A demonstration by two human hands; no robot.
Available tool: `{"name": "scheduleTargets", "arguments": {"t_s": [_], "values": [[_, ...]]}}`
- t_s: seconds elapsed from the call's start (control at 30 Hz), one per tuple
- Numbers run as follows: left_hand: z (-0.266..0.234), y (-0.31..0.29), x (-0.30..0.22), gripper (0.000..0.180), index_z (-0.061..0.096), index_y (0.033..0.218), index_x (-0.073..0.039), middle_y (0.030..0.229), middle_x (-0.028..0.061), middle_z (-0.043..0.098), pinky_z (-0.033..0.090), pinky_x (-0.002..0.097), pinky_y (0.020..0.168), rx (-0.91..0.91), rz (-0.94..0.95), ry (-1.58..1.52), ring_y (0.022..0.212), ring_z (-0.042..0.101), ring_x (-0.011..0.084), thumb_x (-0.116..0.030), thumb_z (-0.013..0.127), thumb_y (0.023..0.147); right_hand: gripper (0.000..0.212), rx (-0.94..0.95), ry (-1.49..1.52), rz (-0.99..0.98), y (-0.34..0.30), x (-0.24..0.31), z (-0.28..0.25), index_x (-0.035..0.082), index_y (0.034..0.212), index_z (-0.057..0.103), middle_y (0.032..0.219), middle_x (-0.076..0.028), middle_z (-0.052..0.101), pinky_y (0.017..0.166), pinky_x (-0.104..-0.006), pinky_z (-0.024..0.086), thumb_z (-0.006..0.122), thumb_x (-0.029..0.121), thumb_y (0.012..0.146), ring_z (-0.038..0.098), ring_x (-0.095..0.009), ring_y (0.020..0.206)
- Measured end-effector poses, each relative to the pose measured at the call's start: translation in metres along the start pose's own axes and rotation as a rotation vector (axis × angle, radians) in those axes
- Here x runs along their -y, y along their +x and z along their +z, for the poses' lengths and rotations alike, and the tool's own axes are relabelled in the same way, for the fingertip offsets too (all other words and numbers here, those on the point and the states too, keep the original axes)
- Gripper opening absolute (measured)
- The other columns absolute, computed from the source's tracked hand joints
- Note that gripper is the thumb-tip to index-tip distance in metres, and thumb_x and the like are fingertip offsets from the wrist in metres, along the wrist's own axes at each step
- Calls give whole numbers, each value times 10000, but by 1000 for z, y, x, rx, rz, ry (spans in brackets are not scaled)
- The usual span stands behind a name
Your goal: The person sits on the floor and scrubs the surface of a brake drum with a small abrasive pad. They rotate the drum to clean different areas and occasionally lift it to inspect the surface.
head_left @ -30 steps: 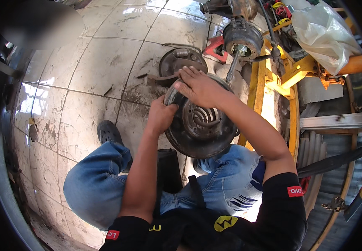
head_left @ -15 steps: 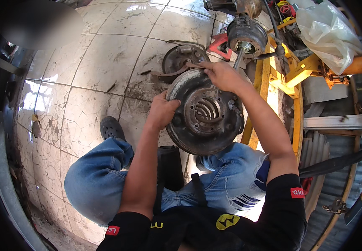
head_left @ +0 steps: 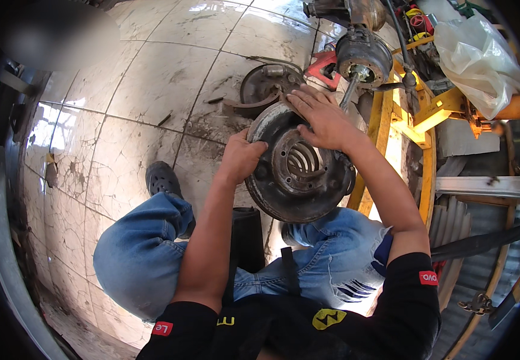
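Observation:
A round, dark brake backing plate (head_left: 266,195) is tilted up in front of me, above my knees. My left hand (head_left: 243,157) grips its left rim, thumb on the near face and the other fingers hidden behind. Over the upper right rim lies my right hand (head_left: 321,120), its thumb on the face near the central hole and its fingers reaching across the edge. Through that hole shows a metal coil spring (head_left: 302,161). Just beyond the rim, a curved brown brake shoe (head_left: 251,110) is partly hidden by the plate. Another backing plate (head_left: 259,84) lies on the floor behind it.
On the right stands a yellow metal frame (head_left: 426,156); an axle with a round hub (head_left: 365,53) is at the far right, near a red stand (head_left: 324,71). A clear plastic bag (head_left: 473,57) hangs there. Cracked tiles (head_left: 134,144) cover the floor to the left.
My right hand has shifted from pinching at the far rim, near the brake shoe, to lying spread over the plate's upper right edge. My left hand keeps its grip, and the plate has tilted slightly.

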State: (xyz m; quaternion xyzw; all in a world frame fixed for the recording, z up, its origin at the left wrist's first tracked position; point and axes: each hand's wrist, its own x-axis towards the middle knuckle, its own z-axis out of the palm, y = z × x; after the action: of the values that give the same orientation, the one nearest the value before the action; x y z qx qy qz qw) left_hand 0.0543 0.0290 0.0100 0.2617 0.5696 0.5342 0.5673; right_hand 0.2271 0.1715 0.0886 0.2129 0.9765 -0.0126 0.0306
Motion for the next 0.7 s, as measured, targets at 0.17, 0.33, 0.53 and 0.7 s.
{"name": "scheduleTargets", "arguments": {"t_s": [0.17, 0.33, 0.53, 0.7], "values": [[-4, 5, 9, 352, 618, 1105, 74, 931, 126, 685, 521, 310, 699, -26, 18, 116, 765, 639, 164, -44, 622, 773, 641, -108, -7, -18, 3, -5, 38, -41, 1409, 353, 1462, -214, 376, 1120, -471, 282, 484, 396, 960, 319, -368, 1383], [0, 6, 14, 377, 621, 1102, 75, 911, 135, 687, 516, 321, 706, -7, 21, 51, 763, 641, 176, -78, 621, 757, 713, 119, 192, 199, 43, 9, 19, -45, 1405, 358, 1459, -257, 363, 1143, -462, 255, 420, 515, 968, 331, -381, 1373], [-2, 2, 10, 393, 638, 1073, 68, 881, 146, 694, 515, 333, 733, -70, 16, 45, 775, 655, 200, -119, 617, 728, 841, 8, 78, 148, 15, 13, 26, -69, 1395, 364, 1450, -270, 374, 1130, -468, 273, 355, 637, 939, 343, -390, 1366], [1, -1, 6, 383, 640, 1075, 67, 876, 143, 697, 516, 332, 727, -54, -11, 12, 765, 655, 200, -97, 611, 730, 924, 113, 137, 248, 27, 12, 22, -71, 1427, 328, 1494, -268, 308, 1156, -470, 225, 324, 698, 916, 281, -392, 1404]]}}
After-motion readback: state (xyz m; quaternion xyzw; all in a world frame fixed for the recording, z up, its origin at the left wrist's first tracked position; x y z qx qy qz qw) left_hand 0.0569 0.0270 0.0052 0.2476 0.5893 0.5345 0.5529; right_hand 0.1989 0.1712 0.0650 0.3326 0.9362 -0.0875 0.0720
